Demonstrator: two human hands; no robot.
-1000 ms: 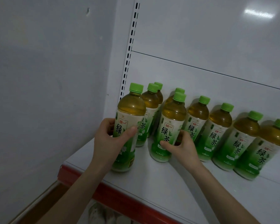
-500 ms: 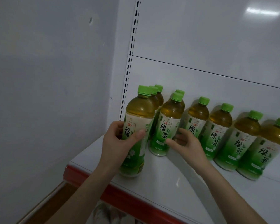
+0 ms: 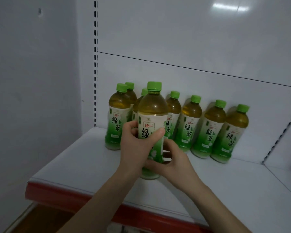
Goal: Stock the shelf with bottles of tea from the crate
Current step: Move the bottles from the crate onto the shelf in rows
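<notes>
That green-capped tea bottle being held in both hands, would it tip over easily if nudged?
Probably yes: the green-capped plastic tea bottle is tall with a narrow base. Being full nearly to the neck, it likely feels fairly heavy. Its smooth label may be slippery, perhaps why the left hand and right hand both grip it.

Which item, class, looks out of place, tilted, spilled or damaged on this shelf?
Nothing looks spilled or damaged. Only the clear plastic green-capped tea bottle gripped by the left hand and right hand stands apart, near the front of the white metal shelf, ahead of the upright back rows.
</notes>
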